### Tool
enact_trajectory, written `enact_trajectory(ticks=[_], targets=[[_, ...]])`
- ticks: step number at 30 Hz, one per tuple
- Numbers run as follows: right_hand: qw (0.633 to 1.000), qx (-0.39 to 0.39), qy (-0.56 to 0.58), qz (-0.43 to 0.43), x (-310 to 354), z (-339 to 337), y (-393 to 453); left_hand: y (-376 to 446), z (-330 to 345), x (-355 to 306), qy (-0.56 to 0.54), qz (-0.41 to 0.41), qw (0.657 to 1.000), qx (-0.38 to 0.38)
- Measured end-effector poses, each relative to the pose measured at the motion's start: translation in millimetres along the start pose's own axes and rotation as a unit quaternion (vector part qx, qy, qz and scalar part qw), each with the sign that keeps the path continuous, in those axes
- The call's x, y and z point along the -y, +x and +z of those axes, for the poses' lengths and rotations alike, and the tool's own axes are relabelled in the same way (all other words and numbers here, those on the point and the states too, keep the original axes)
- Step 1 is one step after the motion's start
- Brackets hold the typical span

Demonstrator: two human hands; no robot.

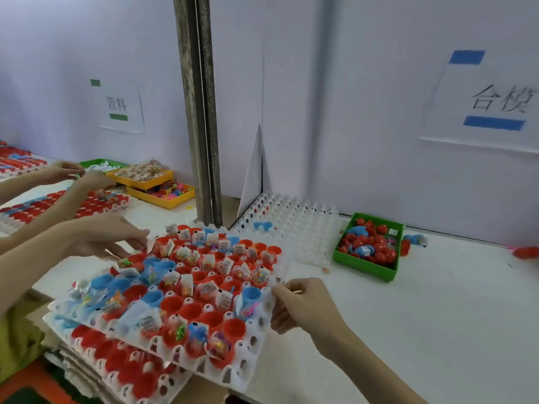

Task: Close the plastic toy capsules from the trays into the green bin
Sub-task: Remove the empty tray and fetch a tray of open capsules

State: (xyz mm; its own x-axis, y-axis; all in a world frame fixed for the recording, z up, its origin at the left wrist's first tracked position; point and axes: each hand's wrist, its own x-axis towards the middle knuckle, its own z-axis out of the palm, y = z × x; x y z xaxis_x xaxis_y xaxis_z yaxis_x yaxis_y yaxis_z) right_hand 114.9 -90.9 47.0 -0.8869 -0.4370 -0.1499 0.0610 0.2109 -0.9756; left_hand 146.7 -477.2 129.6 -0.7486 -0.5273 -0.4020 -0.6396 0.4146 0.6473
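The person is holding a white tray (259,339) full of open capsule halves (186,287), red and blue, many with little toy packets sticking up. The right hand (303,307) is pinching the tray's near right edge, with its fingers (284,290) curled onto the rim. The left hand (110,237) is at the tray's far left corner; its fingers are reaching out long toward the edge, but I cannot tell for sure if they are gripping it or just touching it.

The tray is lying between the two hands, and it is tilting a bit, sitting on top of another tray of red halves (122,365) underneath. Its long side is running from the left fingers across to the right fingers.

The green bin (364,265) is sitting past the right fingers, farther away and to the right, well apart from the tray. It is already holding closed red and blue capsules. The right hand is the nearer one to it. I think the next job is setting this tray down flat, so the halves can be snapped shut and dropped in the bin.

A stack of bare white trays (294,228) is lying between the held tray and the bin, so it could be in the way. A loose red capsule (525,252) is lying far to the right. Another person's hands (75,173) are working far off to the left, near yellow boxes (157,196).
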Motion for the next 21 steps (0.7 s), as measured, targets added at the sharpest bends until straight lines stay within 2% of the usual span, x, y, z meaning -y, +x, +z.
enact_trajectory(ticks=[7,12,16,21], targets=[[0.993,-0.067,-0.093,0.025,-18.1,-147.8,-42.9,-64.7,110.2,-72.5,-0.102,0.054,0.991,0.066],[0.972,-0.152,-0.167,0.069,-48.5,-277.9,-88.1,-92.9,234.3,-148.2,-0.121,0.121,0.978,0.121],[0.944,-0.224,-0.208,0.12,-74.4,-375.7,-129.3,-111.9,342.1,-205.5,-0.115,0.174,0.955,0.21],[0.924,-0.271,-0.21,0.17,-107.8,-441.6,-163.9,-119.6,443.9,-236.8,-0.117,0.213,0.943,0.23]])
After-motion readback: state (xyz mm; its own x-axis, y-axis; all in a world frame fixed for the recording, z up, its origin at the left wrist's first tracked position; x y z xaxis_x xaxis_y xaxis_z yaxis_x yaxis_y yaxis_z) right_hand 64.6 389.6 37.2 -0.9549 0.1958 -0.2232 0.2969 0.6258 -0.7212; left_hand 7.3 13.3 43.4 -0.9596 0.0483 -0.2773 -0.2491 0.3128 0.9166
